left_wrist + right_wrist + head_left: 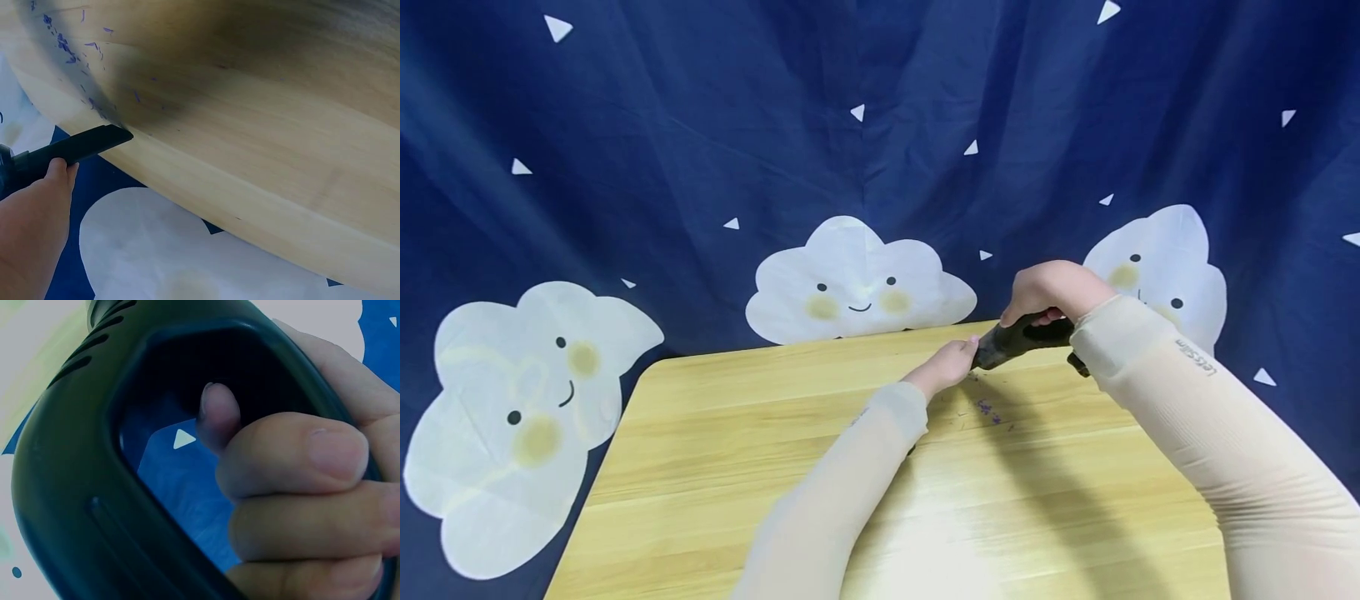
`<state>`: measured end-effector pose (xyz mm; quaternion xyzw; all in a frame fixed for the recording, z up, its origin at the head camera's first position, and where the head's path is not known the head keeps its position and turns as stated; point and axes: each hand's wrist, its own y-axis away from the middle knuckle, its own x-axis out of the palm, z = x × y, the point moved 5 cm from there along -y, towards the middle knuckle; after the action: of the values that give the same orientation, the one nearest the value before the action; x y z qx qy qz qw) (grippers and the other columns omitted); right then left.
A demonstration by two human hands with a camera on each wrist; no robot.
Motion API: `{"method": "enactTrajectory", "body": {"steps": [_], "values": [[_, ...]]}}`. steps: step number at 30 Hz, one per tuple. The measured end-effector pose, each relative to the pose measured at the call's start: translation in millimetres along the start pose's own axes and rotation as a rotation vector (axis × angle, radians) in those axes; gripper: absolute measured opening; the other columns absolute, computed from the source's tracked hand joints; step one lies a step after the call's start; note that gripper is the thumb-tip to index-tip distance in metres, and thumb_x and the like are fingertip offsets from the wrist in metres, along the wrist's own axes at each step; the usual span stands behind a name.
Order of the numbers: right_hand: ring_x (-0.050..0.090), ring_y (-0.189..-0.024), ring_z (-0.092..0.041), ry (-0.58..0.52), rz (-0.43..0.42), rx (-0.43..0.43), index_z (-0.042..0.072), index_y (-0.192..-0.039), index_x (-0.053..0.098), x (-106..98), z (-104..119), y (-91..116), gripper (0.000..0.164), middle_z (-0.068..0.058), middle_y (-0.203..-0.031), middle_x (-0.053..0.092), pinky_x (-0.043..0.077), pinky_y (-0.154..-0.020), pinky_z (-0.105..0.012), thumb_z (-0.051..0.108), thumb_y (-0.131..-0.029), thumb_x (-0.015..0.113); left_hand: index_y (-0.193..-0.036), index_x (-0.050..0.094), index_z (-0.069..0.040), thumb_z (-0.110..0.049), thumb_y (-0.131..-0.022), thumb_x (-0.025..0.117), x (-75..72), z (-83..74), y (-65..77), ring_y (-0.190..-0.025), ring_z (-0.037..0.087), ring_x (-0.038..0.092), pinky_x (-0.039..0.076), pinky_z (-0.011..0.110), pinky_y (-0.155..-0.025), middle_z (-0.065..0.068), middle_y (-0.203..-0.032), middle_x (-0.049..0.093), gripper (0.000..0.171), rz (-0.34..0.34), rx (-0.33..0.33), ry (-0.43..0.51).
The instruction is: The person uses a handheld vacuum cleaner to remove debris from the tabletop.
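Observation:
A black handheld vacuum cleaner [1011, 340] is tilted down over the far part of the wooden table [737, 417]. My right hand [1052, 287] grips its handle; in the right wrist view the fingers [294, 456] curl round the loop-shaped handle [69, 469]. My left hand [951, 364] holds the front end, and in the left wrist view it grips the flat slanted nozzle [81, 144] from beneath. The nozzle tip is close to the tabletop near its far edge. Small purple scraps [988, 410] lie scattered by the tip, several strung out in a line [65, 47].
A dark blue curtain [700, 125] with white triangles and smiling clouds [857, 279] hangs right behind the table's far edge. A long shadow from the vacuum cleaner and arm [1067, 500] falls across the right part of the table.

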<state>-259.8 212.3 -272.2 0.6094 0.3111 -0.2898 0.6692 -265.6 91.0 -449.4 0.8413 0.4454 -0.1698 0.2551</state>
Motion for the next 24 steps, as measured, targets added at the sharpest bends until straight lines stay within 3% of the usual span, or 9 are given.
{"method": "enactTrajectory", "body": {"steps": [13, 24], "values": [[0.042, -0.049, -0.007, -0.005, 0.004, 0.006, 0.014, -0.066, 0.059, -0.9, -7.0, 3.7, 0.041, 0.005, -0.057, 0.050, 0.035, -0.047, -0.019, 0.044, -0.094, 0.063, -0.154, 0.041, -0.011, -0.056, -0.107, 0.012, 8.3, -6.9, -4.1, -0.143, 0.025, 0.038, 0.032, 0.040, -0.117, 0.005, -0.156, 0.042, 0.071, -0.018, 0.004, 0.027], [0.041, -0.049, -0.007, -0.032, 0.014, 0.010, 0.016, -0.063, 0.054, 5.4, -18.8, 6.6, 0.044, 0.005, -0.057, 0.048, 0.036, -0.048, -0.021, 0.045, -0.095, 0.062, -0.147, 0.050, -0.008, -0.050, -0.109, 0.013, 16.4, -10.5, -7.2, -0.139, 0.024, 0.044, 0.035, 0.038, -0.115, 0.007, -0.150, 0.050, 0.067, -0.049, 0.032, 0.006]]}}
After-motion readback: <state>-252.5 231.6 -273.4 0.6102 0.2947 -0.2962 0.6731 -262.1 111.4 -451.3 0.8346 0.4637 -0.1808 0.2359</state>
